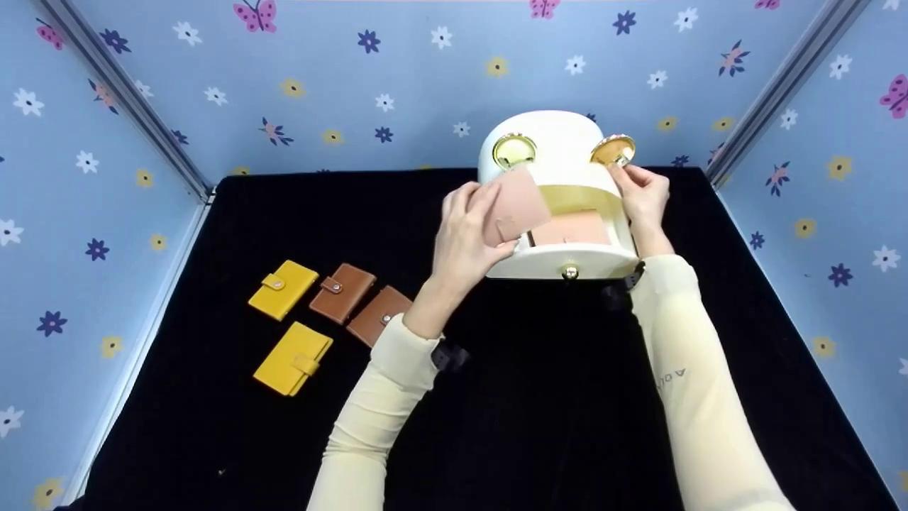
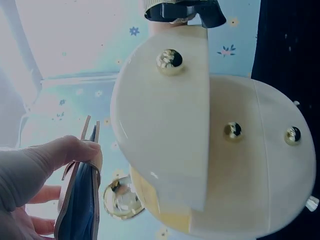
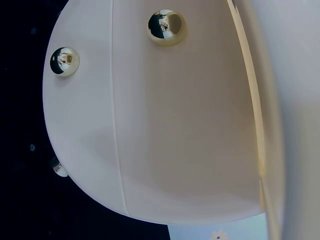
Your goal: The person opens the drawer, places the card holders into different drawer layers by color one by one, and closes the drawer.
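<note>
My left hand (image 1: 461, 231) holds a pink snap wallet (image 1: 518, 202) tilted over the front left of a white storage box (image 1: 557, 135). In the left wrist view the wallet (image 2: 79, 200) appears edge-on, thumb on one side. The box's top drawer (image 1: 535, 261) is pulled out, and another pink wallet (image 1: 573, 228) lies inside it. At the box's right side my right hand (image 1: 644, 202) pinches the lower edge of a round gold ornament (image 1: 611, 150). The right wrist view shows box fronts and gold knobs, but not the hand.
Two yellow wallets (image 1: 284, 289) and two brown wallets (image 1: 342, 292) lie left on the black cloth (image 1: 234, 227); the left forearm partly covers one brown wallet. Another round gold ornament (image 1: 514, 151) sits on the box's left. Flowered walls (image 1: 411, 78) stand behind and at both sides.
</note>
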Action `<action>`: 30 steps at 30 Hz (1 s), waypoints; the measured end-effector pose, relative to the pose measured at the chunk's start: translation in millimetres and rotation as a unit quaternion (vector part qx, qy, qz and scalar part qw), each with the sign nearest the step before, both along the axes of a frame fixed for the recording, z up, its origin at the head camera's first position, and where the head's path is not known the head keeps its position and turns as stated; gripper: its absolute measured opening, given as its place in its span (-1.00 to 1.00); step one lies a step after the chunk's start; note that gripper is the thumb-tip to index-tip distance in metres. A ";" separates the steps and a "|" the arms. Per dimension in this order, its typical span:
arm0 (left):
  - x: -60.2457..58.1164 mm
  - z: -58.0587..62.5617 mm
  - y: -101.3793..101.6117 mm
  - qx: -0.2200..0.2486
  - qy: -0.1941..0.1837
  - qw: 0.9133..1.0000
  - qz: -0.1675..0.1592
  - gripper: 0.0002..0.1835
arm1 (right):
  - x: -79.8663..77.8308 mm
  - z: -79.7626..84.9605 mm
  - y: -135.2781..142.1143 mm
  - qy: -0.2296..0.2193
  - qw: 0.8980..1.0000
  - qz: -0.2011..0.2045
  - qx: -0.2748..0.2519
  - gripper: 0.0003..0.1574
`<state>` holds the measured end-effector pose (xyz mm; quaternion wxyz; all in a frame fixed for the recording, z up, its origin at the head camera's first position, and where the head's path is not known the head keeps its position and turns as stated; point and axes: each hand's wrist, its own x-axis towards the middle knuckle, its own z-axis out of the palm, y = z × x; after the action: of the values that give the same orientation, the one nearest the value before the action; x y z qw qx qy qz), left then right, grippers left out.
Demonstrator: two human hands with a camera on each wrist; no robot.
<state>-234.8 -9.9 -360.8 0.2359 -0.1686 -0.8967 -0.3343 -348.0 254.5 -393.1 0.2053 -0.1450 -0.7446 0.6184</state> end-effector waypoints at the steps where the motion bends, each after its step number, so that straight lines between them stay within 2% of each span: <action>1: -0.8 2.0 2.9 -0.005 -0.002 1.000 -0.002 -0.21 | -0.1 0.2 0.0 -0.001 1.000 0.000 -0.001 -0.85; 7: -6.1 11.2 20.9 -0.026 -0.018 0.999 -0.021 -0.19 | 0.6 0.8 0.2 -0.013 1.000 -0.003 0.008 -0.77; 16: -13.0 19.2 41.1 -0.050 -0.023 0.998 -0.042 -0.18 | -0.5 1.3 0.1 -0.022 1.000 -0.003 0.017 -0.71; 23: -17.1 21.8 55.3 -0.072 -0.052 0.995 -0.055 -0.16 | 1.1 2.1 -1.1 -0.008 1.000 0.001 0.016 -0.73; 30: -18.7 22.5 63.2 -0.083 -0.057 0.992 -0.074 -0.17 | -3.5 -1.6 3.0 -0.027 1.000 0.003 0.014 -0.67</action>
<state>-253.5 53.3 -338.3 0.1447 -0.2342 -0.9182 -0.2847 -351.5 257.5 -394.7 0.1852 -0.1563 -0.7591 0.6042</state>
